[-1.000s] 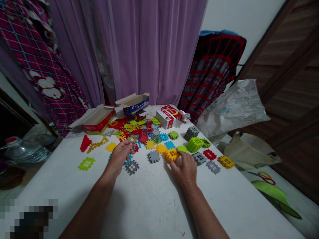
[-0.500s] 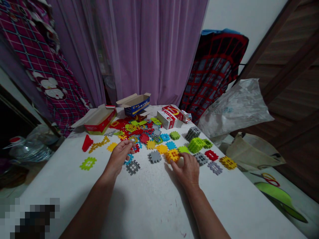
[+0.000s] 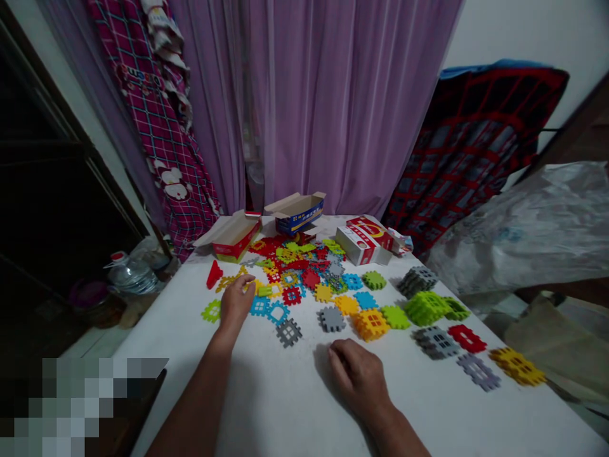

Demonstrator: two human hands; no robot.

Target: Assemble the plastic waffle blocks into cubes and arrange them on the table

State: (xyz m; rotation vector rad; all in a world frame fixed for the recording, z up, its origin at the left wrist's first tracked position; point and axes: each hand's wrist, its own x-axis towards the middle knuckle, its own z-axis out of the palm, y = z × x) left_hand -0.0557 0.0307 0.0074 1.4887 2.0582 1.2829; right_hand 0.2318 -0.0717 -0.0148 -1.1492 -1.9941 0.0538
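The left hand (image 3: 237, 302) partly hides a lime piece (image 3: 210, 311); its grip I can't tell. The right hand (image 3: 360, 376) clenches loosely, palm hidden.

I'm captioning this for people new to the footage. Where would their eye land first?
Probably on the heap of bright plastic pieces on the white table, in front of the blue box. Behind it all, the tall purple curtain fills the middle background. Then come the bare hands: the left hand beside yellow pieces, the right hand nearer than the orange stack.
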